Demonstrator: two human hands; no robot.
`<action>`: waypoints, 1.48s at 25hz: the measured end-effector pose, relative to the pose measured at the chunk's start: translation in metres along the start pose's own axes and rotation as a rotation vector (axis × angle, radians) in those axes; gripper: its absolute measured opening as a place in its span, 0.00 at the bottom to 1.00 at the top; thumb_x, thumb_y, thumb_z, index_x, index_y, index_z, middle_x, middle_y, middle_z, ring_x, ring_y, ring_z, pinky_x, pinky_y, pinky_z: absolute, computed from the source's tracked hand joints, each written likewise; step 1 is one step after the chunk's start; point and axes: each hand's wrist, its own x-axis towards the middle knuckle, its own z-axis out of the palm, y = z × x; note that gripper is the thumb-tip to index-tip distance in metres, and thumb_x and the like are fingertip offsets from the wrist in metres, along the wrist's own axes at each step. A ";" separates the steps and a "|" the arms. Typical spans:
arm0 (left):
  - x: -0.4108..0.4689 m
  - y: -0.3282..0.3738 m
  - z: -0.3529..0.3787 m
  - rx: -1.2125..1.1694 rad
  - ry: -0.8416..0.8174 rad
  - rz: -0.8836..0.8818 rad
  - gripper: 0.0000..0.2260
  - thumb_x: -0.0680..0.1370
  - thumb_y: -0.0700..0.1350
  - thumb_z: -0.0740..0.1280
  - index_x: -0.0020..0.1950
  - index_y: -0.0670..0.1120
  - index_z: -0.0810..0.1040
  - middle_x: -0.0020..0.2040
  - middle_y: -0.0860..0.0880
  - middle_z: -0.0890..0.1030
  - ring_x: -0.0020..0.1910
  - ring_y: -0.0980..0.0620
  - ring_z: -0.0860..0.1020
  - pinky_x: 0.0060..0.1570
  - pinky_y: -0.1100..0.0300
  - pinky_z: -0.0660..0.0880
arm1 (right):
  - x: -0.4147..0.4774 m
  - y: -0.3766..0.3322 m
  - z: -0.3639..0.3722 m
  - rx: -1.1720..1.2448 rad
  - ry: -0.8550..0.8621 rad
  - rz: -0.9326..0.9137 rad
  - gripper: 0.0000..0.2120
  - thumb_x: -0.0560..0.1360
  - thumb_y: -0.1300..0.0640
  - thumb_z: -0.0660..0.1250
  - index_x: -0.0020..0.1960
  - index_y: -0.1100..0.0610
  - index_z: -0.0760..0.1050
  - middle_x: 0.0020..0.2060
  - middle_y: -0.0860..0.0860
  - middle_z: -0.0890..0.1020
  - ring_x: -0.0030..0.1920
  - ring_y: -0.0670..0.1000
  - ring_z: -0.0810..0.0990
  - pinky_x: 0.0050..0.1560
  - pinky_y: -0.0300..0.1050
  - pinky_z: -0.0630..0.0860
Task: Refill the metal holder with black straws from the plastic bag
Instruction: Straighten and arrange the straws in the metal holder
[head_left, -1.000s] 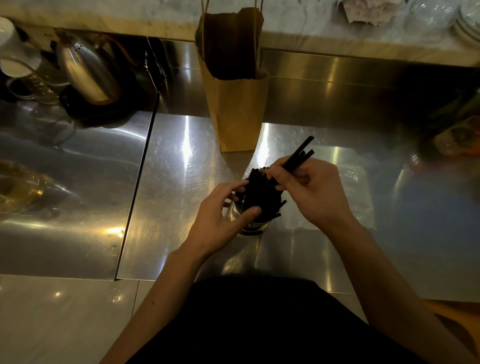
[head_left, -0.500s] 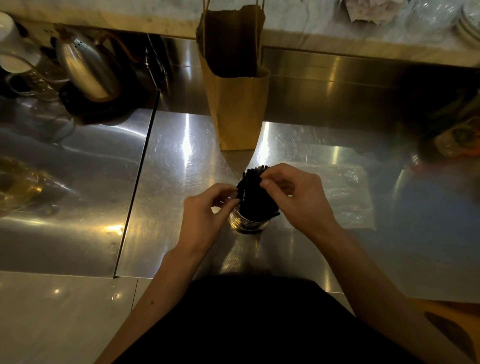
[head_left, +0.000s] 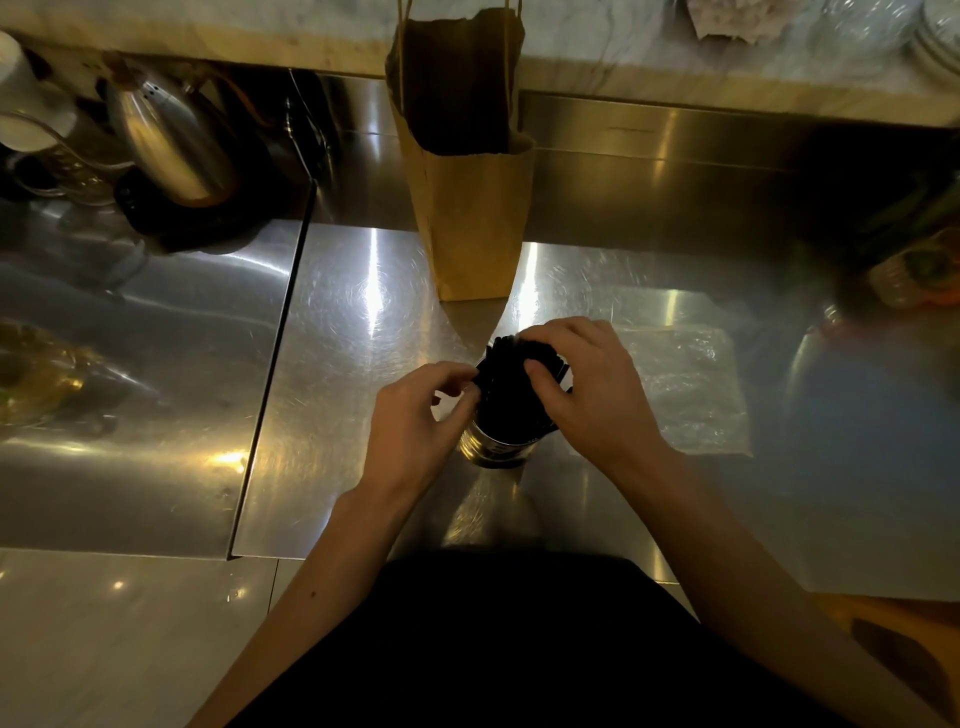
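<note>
In the head view, the holder (head_left: 493, 451) is being shown upright on the counter (head_left: 353, 364), packed with straws (head_left: 506, 400). The bundle's top is being covered from 3 o'clock by the right hand (head_left: 592, 395), with fingers curled over the straw ends and the thumb pressed on the near side. At 9 o'clock, the left hand (head_left: 415, 421) is being held with thumb and forefinger curled tip to tip against the bundle. Whether a straw is being pinched cannot be told. The plastic bag (head_left: 691, 395) is lying flat at the holder's 3 o'clock.
</note>
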 end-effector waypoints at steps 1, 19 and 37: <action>0.002 0.003 0.000 0.000 -0.006 -0.006 0.09 0.75 0.45 0.73 0.55 0.51 0.82 0.46 0.57 0.83 0.46 0.59 0.80 0.48 0.66 0.76 | 0.002 0.001 0.001 -0.014 -0.002 0.009 0.13 0.77 0.56 0.65 0.62 0.54 0.76 0.57 0.50 0.78 0.59 0.49 0.71 0.57 0.31 0.62; 0.037 0.021 0.013 0.037 -0.005 -0.041 0.06 0.77 0.41 0.71 0.53 0.46 0.83 0.48 0.51 0.85 0.48 0.57 0.82 0.49 0.77 0.74 | 0.021 0.006 0.012 -0.036 -0.031 0.035 0.07 0.78 0.55 0.65 0.54 0.52 0.79 0.50 0.49 0.76 0.53 0.48 0.73 0.50 0.40 0.74; 0.026 0.004 0.020 0.150 0.092 0.213 0.09 0.77 0.39 0.70 0.56 0.42 0.84 0.52 0.44 0.86 0.51 0.47 0.84 0.56 0.56 0.79 | 0.013 0.010 0.011 -0.033 0.031 0.100 0.12 0.78 0.52 0.64 0.59 0.51 0.81 0.49 0.51 0.84 0.48 0.51 0.81 0.53 0.48 0.79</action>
